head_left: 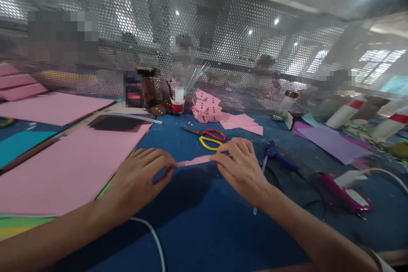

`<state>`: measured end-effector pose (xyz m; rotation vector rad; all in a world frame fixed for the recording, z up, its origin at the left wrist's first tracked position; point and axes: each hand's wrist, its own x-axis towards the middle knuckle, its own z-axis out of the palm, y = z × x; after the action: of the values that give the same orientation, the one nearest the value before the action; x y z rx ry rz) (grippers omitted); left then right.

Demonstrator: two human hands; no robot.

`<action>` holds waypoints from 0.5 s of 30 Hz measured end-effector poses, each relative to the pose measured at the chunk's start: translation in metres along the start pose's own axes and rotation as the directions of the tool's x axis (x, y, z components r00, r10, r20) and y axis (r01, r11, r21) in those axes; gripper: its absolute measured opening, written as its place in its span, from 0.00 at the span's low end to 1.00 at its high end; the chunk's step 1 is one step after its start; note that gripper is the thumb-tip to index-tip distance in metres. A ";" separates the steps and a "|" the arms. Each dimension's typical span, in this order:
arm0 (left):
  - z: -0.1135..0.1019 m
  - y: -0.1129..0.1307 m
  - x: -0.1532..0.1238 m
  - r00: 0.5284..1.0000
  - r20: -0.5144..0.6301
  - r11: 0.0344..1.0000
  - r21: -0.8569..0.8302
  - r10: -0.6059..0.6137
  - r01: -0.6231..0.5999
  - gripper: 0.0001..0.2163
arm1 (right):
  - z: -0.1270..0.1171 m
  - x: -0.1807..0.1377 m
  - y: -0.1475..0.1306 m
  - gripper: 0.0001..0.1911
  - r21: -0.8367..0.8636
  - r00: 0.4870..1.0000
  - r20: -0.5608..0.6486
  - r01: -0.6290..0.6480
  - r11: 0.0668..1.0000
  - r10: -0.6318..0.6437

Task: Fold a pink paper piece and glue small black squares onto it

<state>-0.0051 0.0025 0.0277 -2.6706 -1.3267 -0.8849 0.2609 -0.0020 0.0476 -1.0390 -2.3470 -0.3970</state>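
A narrow strip of pink paper (194,161) is stretched between my two hands, a little above the blue tabletop. My left hand (143,174) pinches its left end between thumb and fingers. At the other end, my right hand (240,163) grips the strip with its fingertips, which hide that end. Just beyond the strip lie scissors (212,139) with one red and one yellow handle loop, blades pointing left. Farther back stands a pile of folded pink paper pieces (207,106) with dark dots, beside flat pink paper pieces (244,123).
Large pink sheets (73,165) lie on the left. To the right are a blue glue gun (279,155), a magenta power strip (346,193) with a white cord, and purple paper (334,140). A red-and-white cup (177,105) stands before the perforated metal screen (223,38); people sit beyond it.
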 end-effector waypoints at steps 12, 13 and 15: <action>-0.020 0.023 0.011 0.875 0.295 0.640 -0.599 -0.383 0.482 0.13 | 0.008 0.005 0.016 0.07 0.555 0.913 -0.165 -0.226 0.800 0.373; -0.017 0.024 0.012 0.857 0.365 0.551 -0.657 -0.364 0.515 0.14 | 0.009 0.006 0.018 0.07 0.616 0.902 -0.140 -0.243 0.749 0.407; -0.012 0.028 0.013 0.820 0.479 0.391 -0.722 -0.313 0.570 0.14 | 0.011 0.007 0.019 0.07 0.699 0.888 -0.091 -0.265 0.664 0.450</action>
<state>0.0164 -0.0087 0.0502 -3.2215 -2.2542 -1.6639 0.2675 0.0199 0.0431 -0.9695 -1.7427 0.4379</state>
